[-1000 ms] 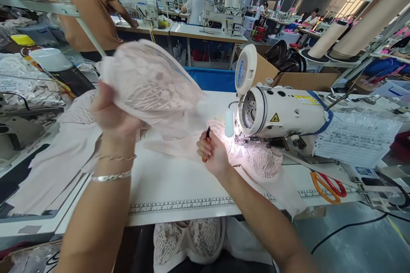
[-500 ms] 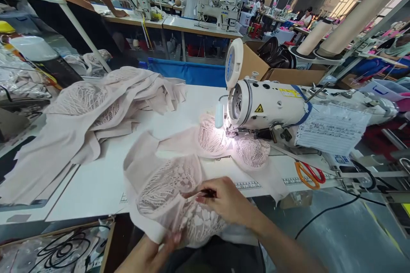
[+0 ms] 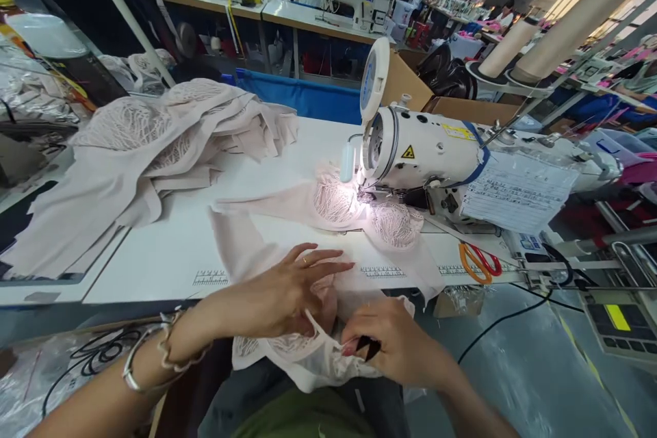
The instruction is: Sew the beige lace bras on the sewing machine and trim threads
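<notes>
A pale pink lace bra (image 3: pixel 274 349) lies over my lap and the table's front edge. My left hand (image 3: pixel 287 291) reaches across it from above, some fingers stretched out, the thumb and lower fingers pinching its edge. Opposite, my right hand (image 3: pixel 395 342) is closed on the bra's trim. A small dark tool (image 3: pixel 367 348) pokes out of that hand; the palm hides most of it. Beyond my hands, a second lace bra (image 3: pixel 393 224) lies under the needle area of the white sewing machine (image 3: pixel 410 147), lit by its lamp.
Stacked lace pieces (image 3: pixel 154 144) cover the table's left side. Orange-handled scissors (image 3: pixel 473 263) and red-handled ones (image 3: pixel 490 261) rest at the right front edge. A cardboard box (image 3: pixel 405 85) stands behind the machine. Below left is a drawer with a coiled black cable (image 3: pixel 85 359).
My left hand has come up from under the bra to its top side. The bra has turned and dropped nearer my lap. My right hand has moved down and slightly right, still gripping.
</notes>
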`<act>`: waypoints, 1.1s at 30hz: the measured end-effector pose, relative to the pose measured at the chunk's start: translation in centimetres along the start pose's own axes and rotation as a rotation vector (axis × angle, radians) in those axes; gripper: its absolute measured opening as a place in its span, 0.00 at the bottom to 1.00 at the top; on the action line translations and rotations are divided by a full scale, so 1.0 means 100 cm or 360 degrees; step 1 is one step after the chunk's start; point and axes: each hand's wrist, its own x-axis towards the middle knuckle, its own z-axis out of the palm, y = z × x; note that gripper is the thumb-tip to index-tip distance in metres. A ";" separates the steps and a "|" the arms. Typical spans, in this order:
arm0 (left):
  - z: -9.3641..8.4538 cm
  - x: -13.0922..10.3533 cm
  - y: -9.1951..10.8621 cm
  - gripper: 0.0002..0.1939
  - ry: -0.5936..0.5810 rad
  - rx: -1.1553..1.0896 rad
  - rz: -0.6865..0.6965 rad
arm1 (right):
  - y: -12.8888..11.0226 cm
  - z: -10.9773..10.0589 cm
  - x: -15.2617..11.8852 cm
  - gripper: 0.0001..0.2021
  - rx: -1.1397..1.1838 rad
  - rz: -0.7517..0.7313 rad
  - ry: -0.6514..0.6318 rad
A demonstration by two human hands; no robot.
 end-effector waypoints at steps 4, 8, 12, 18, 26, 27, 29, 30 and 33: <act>-0.016 -0.013 -0.009 0.10 -0.0213 -0.0767 -0.0116 | -0.001 -0.020 -0.003 0.10 0.0198 -0.0031 -0.0064; 0.003 -0.029 -0.019 0.15 -0.0068 -0.1710 -0.0516 | 0.012 -0.025 0.001 0.20 0.0440 0.0096 -0.0166; 0.042 -0.036 -0.019 0.20 0.0347 -0.2345 -0.0818 | 0.031 -0.016 0.000 0.27 0.0744 0.0348 -0.0159; 0.082 -0.029 -0.010 0.30 0.0756 -0.2897 -0.0914 | 0.049 0.011 -0.002 0.32 0.1388 0.0648 0.0104; 0.081 -0.018 0.000 0.36 0.0829 -0.3022 -0.0791 | 0.058 0.009 -0.003 0.32 0.1560 0.0451 -0.0018; 0.080 -0.017 0.000 0.35 0.0814 -0.3026 -0.0781 | 0.057 0.005 -0.001 0.32 0.1478 0.0390 -0.0071; 0.080 -0.012 0.000 0.33 0.0770 -0.3026 -0.0767 | 0.051 -0.003 0.005 0.34 0.1233 0.0297 -0.0209; 0.080 -0.009 -0.001 0.33 0.0743 -0.3021 -0.0760 | 0.046 -0.006 0.008 0.36 0.1086 0.0259 -0.0290; 0.075 0.003 -0.001 0.29 0.0693 -0.3002 -0.0733 | 0.028 -0.014 0.013 0.24 0.0723 0.0069 -0.0462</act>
